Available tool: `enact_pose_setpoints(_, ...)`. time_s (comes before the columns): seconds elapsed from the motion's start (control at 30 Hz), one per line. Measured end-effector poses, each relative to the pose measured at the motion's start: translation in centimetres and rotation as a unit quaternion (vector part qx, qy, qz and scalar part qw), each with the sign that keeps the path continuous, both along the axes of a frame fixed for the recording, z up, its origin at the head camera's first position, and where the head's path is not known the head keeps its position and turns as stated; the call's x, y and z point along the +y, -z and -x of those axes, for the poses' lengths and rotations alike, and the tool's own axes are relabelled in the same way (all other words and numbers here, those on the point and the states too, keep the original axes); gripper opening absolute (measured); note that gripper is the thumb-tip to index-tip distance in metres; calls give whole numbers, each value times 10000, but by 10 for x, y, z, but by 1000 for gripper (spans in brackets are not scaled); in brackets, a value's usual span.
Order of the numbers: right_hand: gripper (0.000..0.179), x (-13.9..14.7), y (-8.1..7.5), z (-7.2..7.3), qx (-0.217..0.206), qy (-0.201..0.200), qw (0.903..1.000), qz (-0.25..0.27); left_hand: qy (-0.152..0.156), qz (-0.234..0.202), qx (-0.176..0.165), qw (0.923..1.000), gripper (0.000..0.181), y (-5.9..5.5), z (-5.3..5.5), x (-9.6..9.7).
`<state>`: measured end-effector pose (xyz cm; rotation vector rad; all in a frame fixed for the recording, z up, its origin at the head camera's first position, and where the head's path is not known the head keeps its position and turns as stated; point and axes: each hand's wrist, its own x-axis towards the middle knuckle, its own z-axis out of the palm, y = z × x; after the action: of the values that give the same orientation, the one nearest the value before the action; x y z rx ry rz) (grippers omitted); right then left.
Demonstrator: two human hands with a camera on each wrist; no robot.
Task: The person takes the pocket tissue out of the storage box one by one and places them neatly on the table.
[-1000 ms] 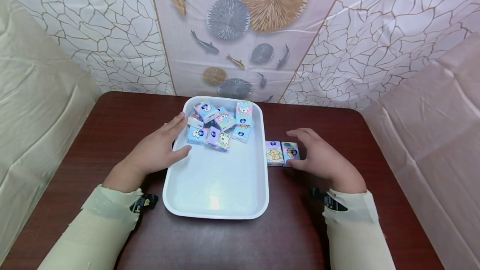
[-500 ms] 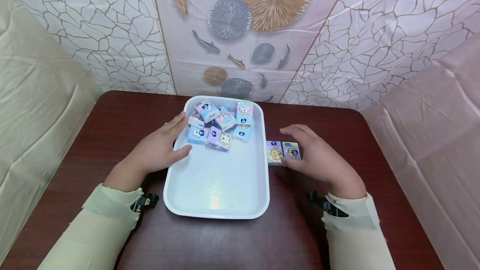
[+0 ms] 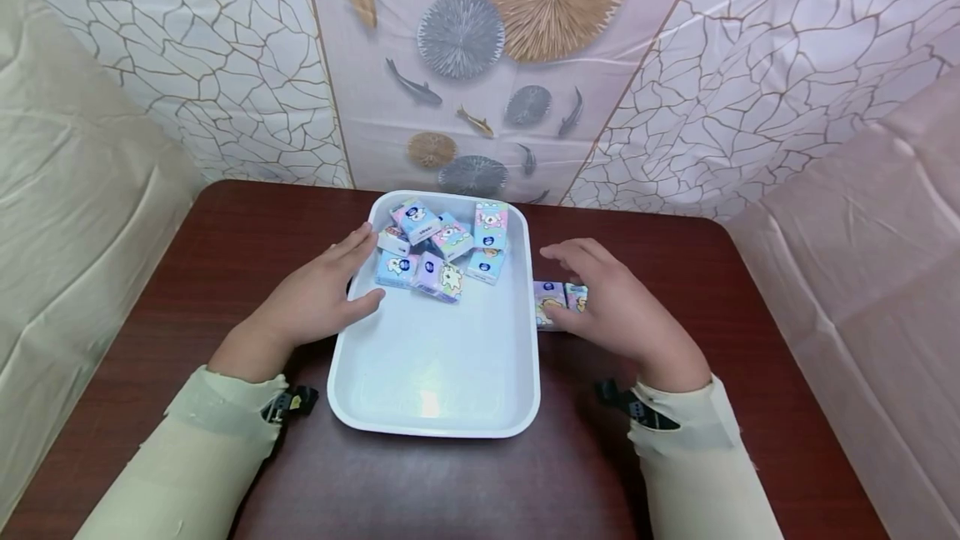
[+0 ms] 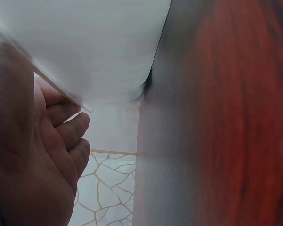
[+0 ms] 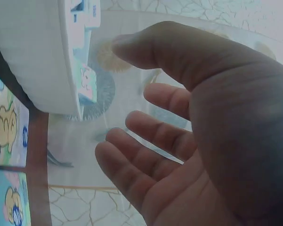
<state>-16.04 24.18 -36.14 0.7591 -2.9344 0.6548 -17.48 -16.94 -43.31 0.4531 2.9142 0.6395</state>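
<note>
A white tray (image 3: 435, 373) stands on the table with several small pastel packs (image 3: 438, 276) printed with cartoon animals, which look like pocket tissue packs, heaped at its far end. My left hand (image 3: 311, 298) lies at the tray's left rim, fingers extended and thumb reaching over the edge. Its fingers (image 4: 75, 129) are beside the rim in the left wrist view. My right hand (image 3: 626, 311) hovers right of the tray with fingers spread and nothing held. Beneath it, a purple pack (image 3: 551, 292) and a second pack (image 3: 577, 297) lie side by side against the tray, partly hidden.
The dark reddish-brown table (image 3: 465, 490) extends round the tray. Behind its far edge hangs a patterned backdrop (image 3: 525, 148), and pale cloth (image 3: 885, 215) closes off the right side. A black strap (image 3: 637, 407) is on each wrist.
My right hand has moved left toward the tray, now covering more of the two packs on the table. My left hand and the packs have stayed in place.
</note>
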Motion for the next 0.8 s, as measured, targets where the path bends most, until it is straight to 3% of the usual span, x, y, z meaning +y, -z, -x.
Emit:
enact_pose_setpoints(0.43,74,-20,5,9,-358,177,9968,698,-30,-24,-9,10000,94,0,-1,1)
enact_pose_setpoints(0.8,76,-37,20,19,-139,131,9952,955,21,0,6,10000,94,-2,0,0)
